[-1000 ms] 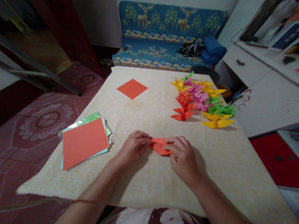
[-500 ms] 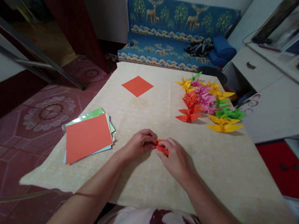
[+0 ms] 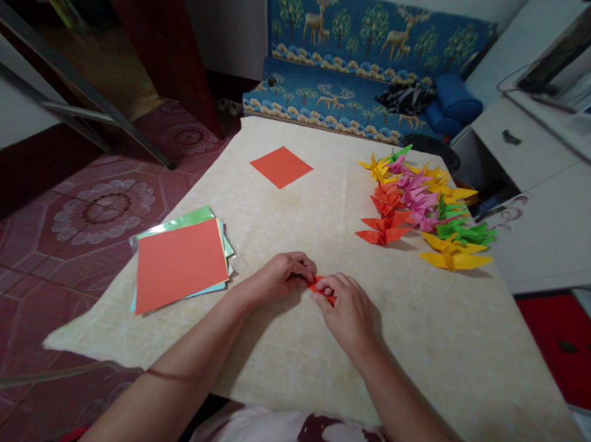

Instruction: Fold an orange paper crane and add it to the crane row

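Left to right, we see the stack of origami sheets [image 3: 181, 265], our left hand [image 3: 278, 279] pinching one end of the folded orange paper [image 3: 320, 287], which lies on the table [image 3: 433, 339] between both grips, our right hand [image 3: 350, 312] pinching the other, then the paper cranes [image 3: 425, 206].

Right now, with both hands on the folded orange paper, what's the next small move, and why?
Probably slide the right hand along the fold to sharpen it while the left hand pins the orange paper: both pinch it on the table, only a sliver showing.
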Action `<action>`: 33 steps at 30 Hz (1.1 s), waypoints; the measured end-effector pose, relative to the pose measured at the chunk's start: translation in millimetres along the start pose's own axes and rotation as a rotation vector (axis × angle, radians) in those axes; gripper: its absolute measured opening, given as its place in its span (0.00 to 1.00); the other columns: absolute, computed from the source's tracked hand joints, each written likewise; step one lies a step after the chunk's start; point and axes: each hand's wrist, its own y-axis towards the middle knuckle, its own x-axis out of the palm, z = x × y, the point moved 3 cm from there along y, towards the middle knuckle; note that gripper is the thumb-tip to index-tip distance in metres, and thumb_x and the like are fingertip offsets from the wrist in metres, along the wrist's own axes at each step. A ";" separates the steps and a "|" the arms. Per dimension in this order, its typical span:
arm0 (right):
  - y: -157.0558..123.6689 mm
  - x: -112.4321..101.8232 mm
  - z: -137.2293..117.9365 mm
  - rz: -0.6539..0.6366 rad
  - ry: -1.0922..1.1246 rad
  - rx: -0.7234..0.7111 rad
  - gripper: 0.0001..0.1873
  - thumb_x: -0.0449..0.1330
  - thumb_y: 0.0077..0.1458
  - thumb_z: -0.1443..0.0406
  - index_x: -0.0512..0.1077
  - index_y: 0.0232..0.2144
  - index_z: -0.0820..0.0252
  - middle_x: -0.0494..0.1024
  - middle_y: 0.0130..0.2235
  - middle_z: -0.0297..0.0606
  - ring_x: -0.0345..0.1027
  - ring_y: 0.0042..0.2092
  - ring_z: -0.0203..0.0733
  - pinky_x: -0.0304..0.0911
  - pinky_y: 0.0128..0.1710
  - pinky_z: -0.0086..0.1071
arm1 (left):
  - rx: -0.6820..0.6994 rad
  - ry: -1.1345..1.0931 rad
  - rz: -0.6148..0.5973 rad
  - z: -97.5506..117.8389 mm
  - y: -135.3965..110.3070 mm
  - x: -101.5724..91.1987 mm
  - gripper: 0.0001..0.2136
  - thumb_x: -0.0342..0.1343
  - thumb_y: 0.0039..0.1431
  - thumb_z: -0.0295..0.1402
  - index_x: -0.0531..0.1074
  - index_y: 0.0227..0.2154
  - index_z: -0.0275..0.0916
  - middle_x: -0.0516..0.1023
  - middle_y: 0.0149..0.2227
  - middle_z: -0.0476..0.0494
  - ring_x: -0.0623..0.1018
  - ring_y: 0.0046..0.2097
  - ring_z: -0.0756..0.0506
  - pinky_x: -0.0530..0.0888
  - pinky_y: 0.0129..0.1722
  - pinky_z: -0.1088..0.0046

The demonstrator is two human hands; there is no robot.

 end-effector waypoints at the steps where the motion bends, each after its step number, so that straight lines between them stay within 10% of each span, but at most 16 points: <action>1: -0.1 0.7 -0.1 0.003 -0.008 -0.011 0.05 0.59 0.53 0.66 0.68 0.26 0.54 0.73 0.31 0.33 0.65 0.36 0.40 0.57 0.36 0.32 | -0.003 0.000 -0.002 0.2 0.0 0.1 0.09 0.53 0.57 0.24 0.78 0.35 0.36 0.76 0.37 0.40 0.75 0.40 0.48 0.71 0.40 0.75; 33: -0.7 -5.0 4.8 -0.002 -0.073 0.022 0.04 0.59 0.51 0.67 0.68 0.25 0.54 0.71 0.31 0.31 0.63 0.32 0.37 0.51 0.28 0.30 | -0.124 0.267 0.062 7.7 4.7 15.1 0.06 0.53 0.56 0.25 0.74 0.27 0.36 0.73 0.33 0.43 0.72 0.37 0.47 0.68 0.37 0.72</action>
